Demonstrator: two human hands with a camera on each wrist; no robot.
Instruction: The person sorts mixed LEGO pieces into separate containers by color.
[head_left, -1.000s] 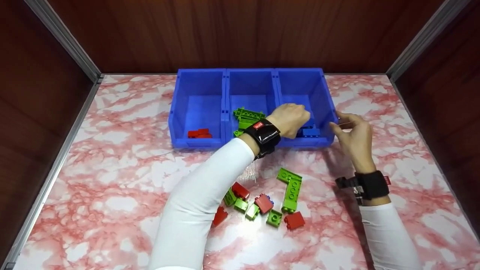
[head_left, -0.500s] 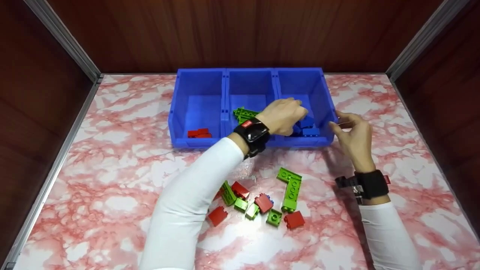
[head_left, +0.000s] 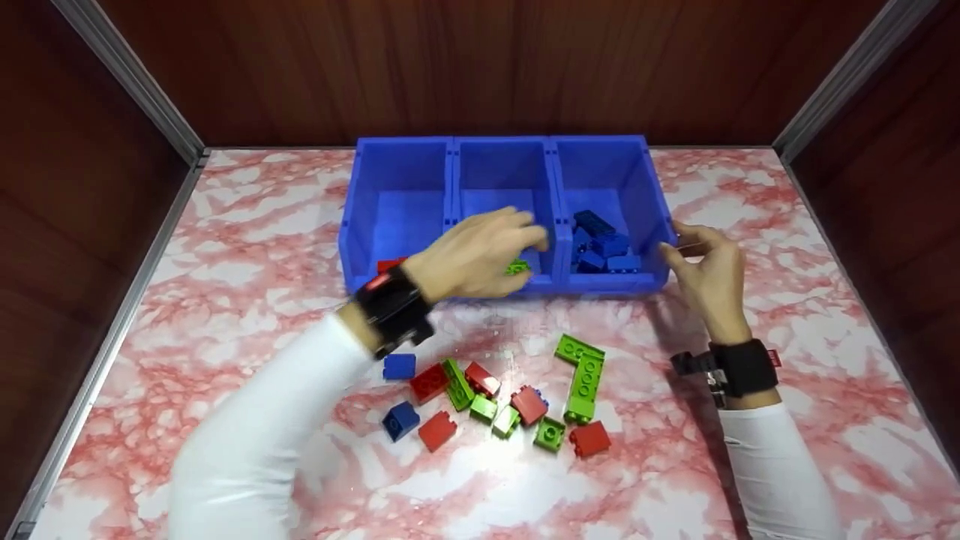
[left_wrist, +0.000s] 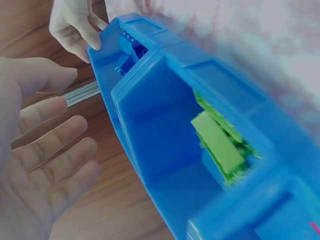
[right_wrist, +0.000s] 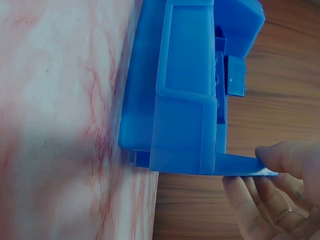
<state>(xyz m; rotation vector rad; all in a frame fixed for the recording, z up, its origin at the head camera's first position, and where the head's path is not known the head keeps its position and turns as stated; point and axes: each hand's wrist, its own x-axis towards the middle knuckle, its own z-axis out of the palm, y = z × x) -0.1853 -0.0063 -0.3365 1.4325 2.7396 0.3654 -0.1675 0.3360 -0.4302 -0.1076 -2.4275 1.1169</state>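
Note:
Above the middle compartment of the blue three-part bin point(head_left: 611, 283) hovers my left hand point(head_left: 480, 251), blurred in the head view. In the left wrist view its fingers point(left_wrist: 65, 137) are spread and relaxed, with nothing in them. Green toy bricks point(left_wrist: 220, 142) lie in that compartment, mostly hidden by the hand in the head view. Blue bricks point(head_left: 609, 245) sit in the right compartment. A few red bricks point(head_left: 391, 265) show in the left one, partly covered by my left wrist. At the bin's right side, my right hand point(right_wrist: 285, 195) pinches the wall's edge between thumb and fingers.
On the marbled table in front of the bin lie loose bricks: two blue ones point(head_left: 400, 366), several red point(head_left: 590, 439) and several green, among them a long green brick point(head_left: 585, 386). Dark wooden panels point(head_left: 480, 67) enclose the back and sides.
My left hand has moved left from the right compartment to over the middle one, uncovering the blue bricks. Two blue bricks on the table have come into sight. My right hand stays put.

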